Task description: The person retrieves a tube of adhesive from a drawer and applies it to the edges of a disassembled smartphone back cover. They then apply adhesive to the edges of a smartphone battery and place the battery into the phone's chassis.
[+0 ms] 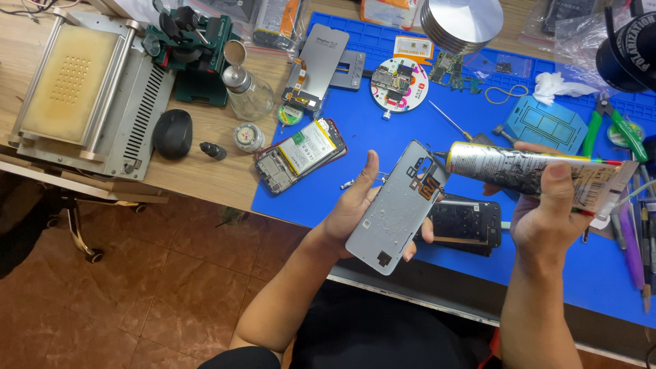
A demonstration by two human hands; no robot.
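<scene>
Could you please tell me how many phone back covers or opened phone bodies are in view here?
4: a grey back cover in the left hand, an opened phone left of it, a dark one under the hands, a grey panel farther back. Others may be hidden.

A grey phone back cover (396,208), inside up and tilted, meets the nozzle of a crumpled, apparently glue-filled tube (533,171).

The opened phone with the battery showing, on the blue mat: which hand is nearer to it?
The left hand. It holds the grey back cover just right of and below the opened phone. The right hand, gripping the glue tube, is much farther to the right.
</scene>
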